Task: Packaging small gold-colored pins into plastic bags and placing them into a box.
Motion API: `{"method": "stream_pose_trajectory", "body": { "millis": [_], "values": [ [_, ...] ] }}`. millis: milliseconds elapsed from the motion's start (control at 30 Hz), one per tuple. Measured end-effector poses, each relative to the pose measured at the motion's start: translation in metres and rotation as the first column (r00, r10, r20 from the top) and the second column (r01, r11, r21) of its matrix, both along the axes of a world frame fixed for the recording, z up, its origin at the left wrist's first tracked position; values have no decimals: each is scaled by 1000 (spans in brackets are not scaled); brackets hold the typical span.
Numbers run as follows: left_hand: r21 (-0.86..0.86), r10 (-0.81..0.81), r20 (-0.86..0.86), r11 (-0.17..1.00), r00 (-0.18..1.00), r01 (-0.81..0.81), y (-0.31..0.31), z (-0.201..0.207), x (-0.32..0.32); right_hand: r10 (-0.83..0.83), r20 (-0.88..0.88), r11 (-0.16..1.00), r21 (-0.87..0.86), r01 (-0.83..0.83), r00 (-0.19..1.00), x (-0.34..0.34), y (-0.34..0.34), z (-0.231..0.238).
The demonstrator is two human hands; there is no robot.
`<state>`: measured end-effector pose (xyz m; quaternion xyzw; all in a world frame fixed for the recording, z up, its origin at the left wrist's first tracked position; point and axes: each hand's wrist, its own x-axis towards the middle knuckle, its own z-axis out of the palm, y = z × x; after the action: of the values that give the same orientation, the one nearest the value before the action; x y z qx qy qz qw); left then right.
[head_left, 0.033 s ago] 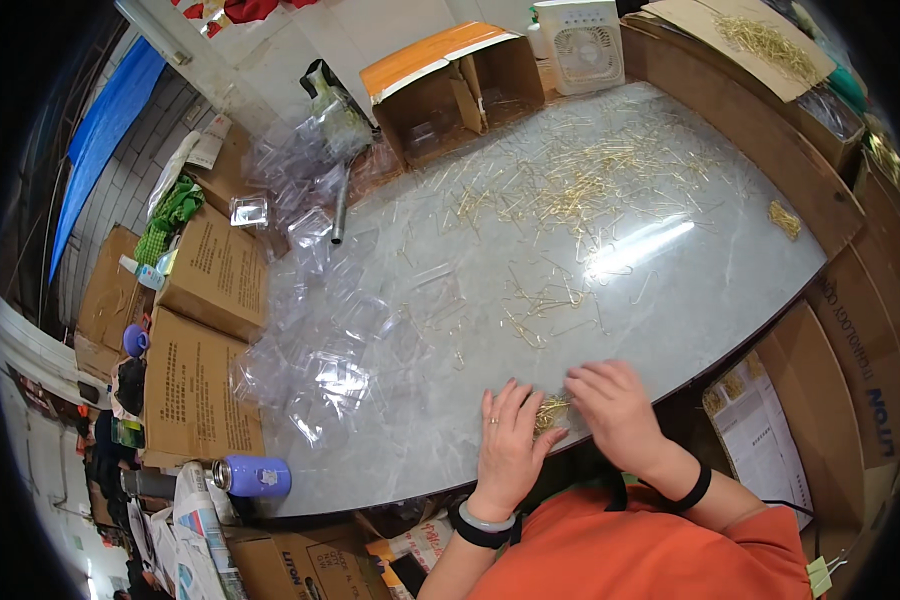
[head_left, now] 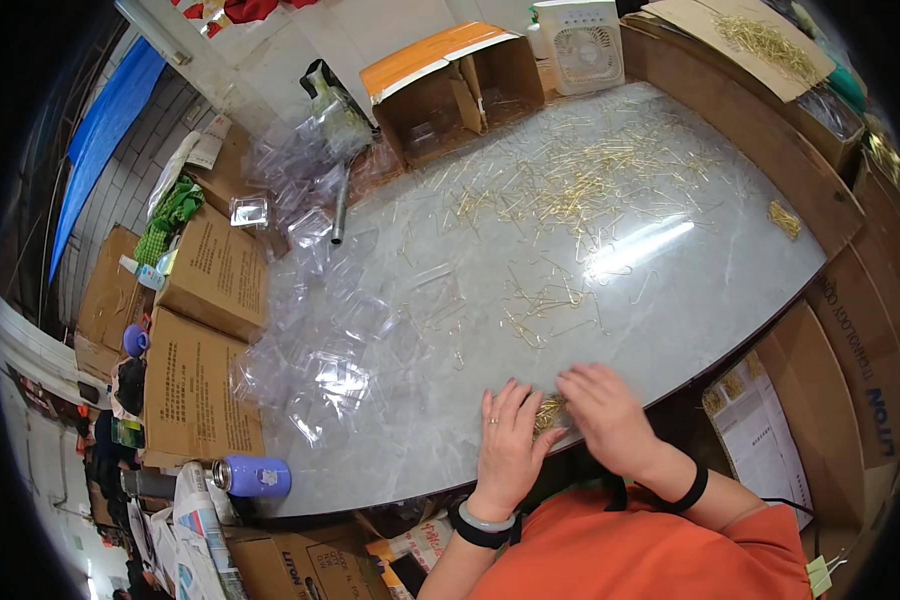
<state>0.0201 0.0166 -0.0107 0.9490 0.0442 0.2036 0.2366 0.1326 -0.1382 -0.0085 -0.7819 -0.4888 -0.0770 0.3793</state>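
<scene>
A small bunch of gold wire hooks (head_left: 547,412) lies at the table's near edge, between my two hands. My left hand (head_left: 508,448) rests on the tabletop along the bunch's left side. Its fingers are stretched out and the thumb stands apart, below the bunch. My right hand (head_left: 607,420) is at the bunch's right side, fingers extended and a little blurred; whether they touch the wires I cannot tell. Farther off, more gold hooks (head_left: 545,298) lie loose, and a large scattered heap of hooks (head_left: 590,175) spreads behind them.
Clear plastic boxes (head_left: 335,375) cover the table's left side, with a metal tube (head_left: 340,210) behind them. A purple bottle (head_left: 255,476) lies at the near left. An open carton (head_left: 420,120) and a white fan (head_left: 582,50) stand at the back. Another hook bunch (head_left: 784,220) sits far right.
My right hand has shifted slightly left, closer to the bunch of hooks. My left hand and the bunch stay in place.
</scene>
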Motion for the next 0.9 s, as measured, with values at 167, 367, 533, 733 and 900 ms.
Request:
{"method": "stream_pose_trajectory", "body": {
  "millis": [167,367,533,733,900],
  "values": [
    [-61,-14,-13,998,1000,13,4,-5,-3,354,-480,935,216,-283,803,-12,0,2],
    [-273,-81,55,958,995,93,12,-2,-6,405,-380,912,102,-398,832,5,6,8],
    [-301,-76,43,950,996,85,23,14,-20,303,-97,902,-291,-318,948,21,7,28],
    [-40,173,-214,982,961,-186,30,27,-40,431,-6,874,-248,-419,902,18,19,12],
    [-107,202,-238,967,950,-232,20,28,-27,468,58,868,-216,-446,882,10,28,12]
  ]
}}
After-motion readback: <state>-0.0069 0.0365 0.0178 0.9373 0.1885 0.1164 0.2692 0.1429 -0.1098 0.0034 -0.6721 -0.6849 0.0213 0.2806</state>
